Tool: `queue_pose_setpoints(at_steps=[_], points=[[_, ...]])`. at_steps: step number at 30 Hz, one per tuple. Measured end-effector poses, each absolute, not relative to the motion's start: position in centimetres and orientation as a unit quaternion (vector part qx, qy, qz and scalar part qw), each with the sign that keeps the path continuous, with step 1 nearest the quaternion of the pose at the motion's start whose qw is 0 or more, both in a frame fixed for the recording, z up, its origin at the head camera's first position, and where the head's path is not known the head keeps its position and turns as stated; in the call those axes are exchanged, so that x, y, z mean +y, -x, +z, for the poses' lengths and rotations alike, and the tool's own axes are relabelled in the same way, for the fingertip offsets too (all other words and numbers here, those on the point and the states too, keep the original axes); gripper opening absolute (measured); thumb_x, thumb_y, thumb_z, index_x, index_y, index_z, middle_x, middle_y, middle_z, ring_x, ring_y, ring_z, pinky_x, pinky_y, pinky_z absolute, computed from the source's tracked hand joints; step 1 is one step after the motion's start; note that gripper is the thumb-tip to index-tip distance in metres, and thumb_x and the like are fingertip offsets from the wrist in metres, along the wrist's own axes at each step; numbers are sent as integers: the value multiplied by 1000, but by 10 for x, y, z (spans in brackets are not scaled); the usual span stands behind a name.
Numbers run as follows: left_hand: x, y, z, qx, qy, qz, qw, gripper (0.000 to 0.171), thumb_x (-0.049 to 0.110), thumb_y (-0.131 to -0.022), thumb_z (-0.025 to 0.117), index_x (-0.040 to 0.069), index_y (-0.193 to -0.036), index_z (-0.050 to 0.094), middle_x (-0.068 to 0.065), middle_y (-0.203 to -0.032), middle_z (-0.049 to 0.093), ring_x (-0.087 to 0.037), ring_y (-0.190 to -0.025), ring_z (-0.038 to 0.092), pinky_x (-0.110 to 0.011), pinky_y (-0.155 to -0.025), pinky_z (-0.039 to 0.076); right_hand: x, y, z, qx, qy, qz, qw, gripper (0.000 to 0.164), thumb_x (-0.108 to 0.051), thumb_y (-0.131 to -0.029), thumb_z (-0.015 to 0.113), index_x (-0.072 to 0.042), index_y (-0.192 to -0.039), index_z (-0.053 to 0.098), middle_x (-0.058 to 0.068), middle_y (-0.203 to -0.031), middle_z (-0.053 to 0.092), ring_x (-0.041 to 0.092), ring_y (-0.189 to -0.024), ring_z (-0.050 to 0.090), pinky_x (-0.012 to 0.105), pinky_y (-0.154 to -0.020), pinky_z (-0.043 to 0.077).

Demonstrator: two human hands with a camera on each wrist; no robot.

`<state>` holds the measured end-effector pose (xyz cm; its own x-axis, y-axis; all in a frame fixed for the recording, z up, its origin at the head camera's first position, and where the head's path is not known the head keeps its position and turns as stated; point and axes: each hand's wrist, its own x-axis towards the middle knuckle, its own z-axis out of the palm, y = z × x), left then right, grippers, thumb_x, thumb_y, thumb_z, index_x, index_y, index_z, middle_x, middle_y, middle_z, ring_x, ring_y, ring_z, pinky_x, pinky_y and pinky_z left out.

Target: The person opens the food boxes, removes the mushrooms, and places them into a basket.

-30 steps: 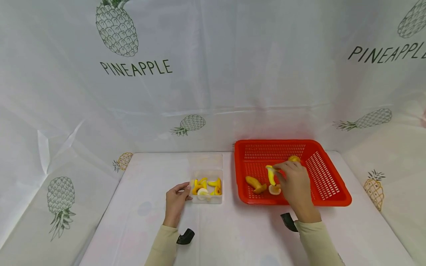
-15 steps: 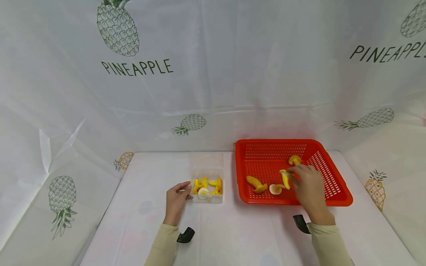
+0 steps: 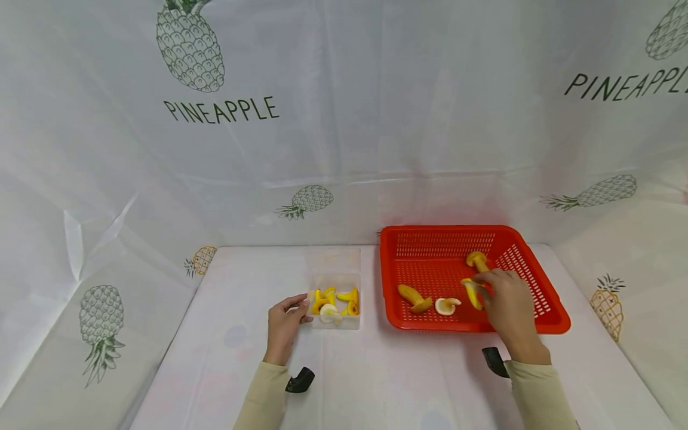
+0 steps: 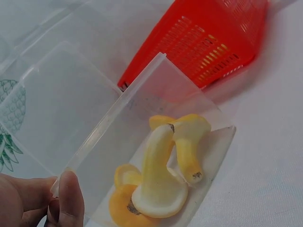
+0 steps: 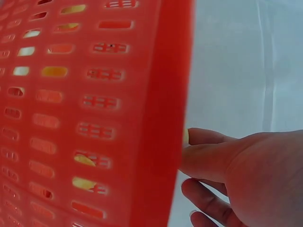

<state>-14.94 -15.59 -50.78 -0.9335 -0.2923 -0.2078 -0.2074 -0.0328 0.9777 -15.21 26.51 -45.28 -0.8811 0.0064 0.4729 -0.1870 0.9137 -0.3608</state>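
Observation:
My right hand [image 3: 510, 307] pinches a yellow mushroom [image 3: 470, 293] between thumb and fingers, low inside the red plastic basket [image 3: 388, 280]. Three other mushrooms lie in the basket: a tan one [image 3: 412, 297] at left, a pale-capped one [image 3: 445, 306] in front, and one [image 3: 476, 259] behind the hand. At left, my left hand [image 3: 285, 329] grips the edge of a clear plastic box [image 3: 344, 323] with thumb and fingertips. Several small yellow mushrooms [image 4: 158, 165] lie inside that box. In the right wrist view, the basket wall [image 5: 165, 94] hides nearly all of the held mushroom.
The box's clear lid [image 4: 52, 99] lies folded back behind it. A white cloth [image 3: 365, 376] covers the table, and a pineapple-print sheet [image 3: 355, 119] hangs behind and at the sides. Black curved pieces [image 3: 300, 380] stick out from both wrists.
My right hand has carried the held mushroom rightward and lower in the basket, uncovering the pale-capped mushroom and the back one. My left hand stays at the box.

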Motion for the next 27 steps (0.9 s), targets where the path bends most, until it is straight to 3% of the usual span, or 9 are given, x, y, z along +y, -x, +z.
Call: queue_pose_setpoints(at_steps=[13, 27], points=[[-157, 151, -511, -694, -177, -698, 31, 31, 1, -101, 69, -15, -128, 67, -22, -111, 61, -12, -69, 60, -23, -64, 63, 268, 153, -456, -953, -44, 195, 227, 26, 12, -74, 88, 5, -97, 79, 28, -99, 73, 46, -89, 57, 58, -75, 50], [-158, 151, -510, -690, -170, -703, 29, 31, -1, -102, 67, -15, -129, 66, -23, -114, 62, -13, -69, 59, -24, -64, 63, 259, 150, -448, -951, -69, 199, 226, 24, 12, -77, 86, 5, -99, 79, 28, -101, 75, 48, -95, 61, 64, -84, 54]])
